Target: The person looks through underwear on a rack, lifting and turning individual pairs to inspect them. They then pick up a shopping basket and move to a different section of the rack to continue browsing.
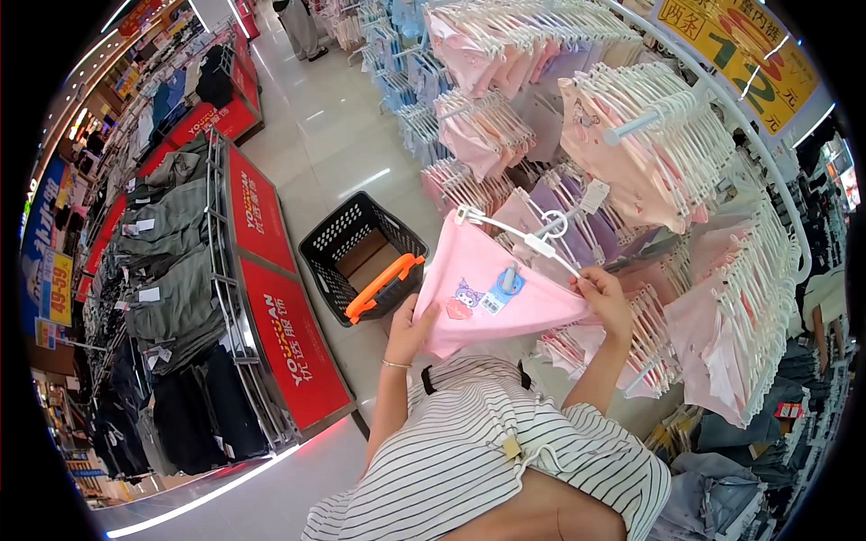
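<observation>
- I see the left hand point(410, 326) curled shut on the lower edge of a soft pink garment point(487, 302).
- The right hand point(606, 305) pinches its far corner, fingers bent.
- Between both hands the cloth spreads as a triangle under a thin white plastic hanger point(532, 242).
- Beyond the left hand sits a black lattice basket point(336, 243) with an orange handle.
- Packed racks point(686, 144) of pink clothes crowd past the right hand.

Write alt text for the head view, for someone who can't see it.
Both hands hold up a pink garment on a white hanger, the left hand at its lower edge, the right hand at its side. Behind it hang racks of pink clothes; a black basket with an orange handle stands on the floor.
</observation>
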`<state>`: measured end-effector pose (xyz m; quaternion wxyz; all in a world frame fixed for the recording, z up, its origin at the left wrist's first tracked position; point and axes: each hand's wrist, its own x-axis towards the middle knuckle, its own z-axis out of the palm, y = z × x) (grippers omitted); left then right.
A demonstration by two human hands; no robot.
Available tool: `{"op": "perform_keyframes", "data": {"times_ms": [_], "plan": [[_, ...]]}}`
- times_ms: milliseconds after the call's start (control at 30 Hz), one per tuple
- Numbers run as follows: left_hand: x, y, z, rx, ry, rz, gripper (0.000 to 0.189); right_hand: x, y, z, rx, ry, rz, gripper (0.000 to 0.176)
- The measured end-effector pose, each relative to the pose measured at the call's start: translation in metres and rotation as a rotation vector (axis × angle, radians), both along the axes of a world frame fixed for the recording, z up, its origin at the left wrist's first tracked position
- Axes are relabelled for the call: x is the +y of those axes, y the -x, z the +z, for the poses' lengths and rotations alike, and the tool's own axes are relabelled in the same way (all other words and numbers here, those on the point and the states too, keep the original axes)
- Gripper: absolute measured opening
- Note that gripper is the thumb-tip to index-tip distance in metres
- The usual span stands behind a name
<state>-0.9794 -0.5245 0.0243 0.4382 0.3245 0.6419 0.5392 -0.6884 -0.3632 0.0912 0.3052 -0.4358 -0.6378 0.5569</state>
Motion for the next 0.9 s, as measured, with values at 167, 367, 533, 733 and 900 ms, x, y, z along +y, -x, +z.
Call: {"op": "perform_keyframes", "data": {"times_ms": [167, 367, 533, 733, 900], "plan": [[-0.008, 0.006, 0.004, 0.592, 0.274, -0.274, 0.02, 0.013, -0.01, -0.039, -0.184, -0.018, 0.01, 0.01], [-0.017, 0.006, -0.011, 0.699, 0.269, -0.371, 0.025, 0.03, -0.022, -0.09, -0.492, -0.14, -0.157, 0.011], [-0.019, 0.008, -0.022, 0.764, 0.285, -0.39, 0.03, 0.04, -0.014, -0.11, -0.693, -0.308, -0.239, 0.011], [-0.022, 0.01, -0.028, 0.79, 0.302, -0.374, 0.031, 0.061, -0.008, -0.147, -0.527, -0.319, -0.288, 0.011], [-0.023, 0.009, -0.029, 0.796, 0.318, -0.373, 0.032, 0.071, 0.004, -0.158, -0.612, -0.279, -0.286, 0.012]]}}
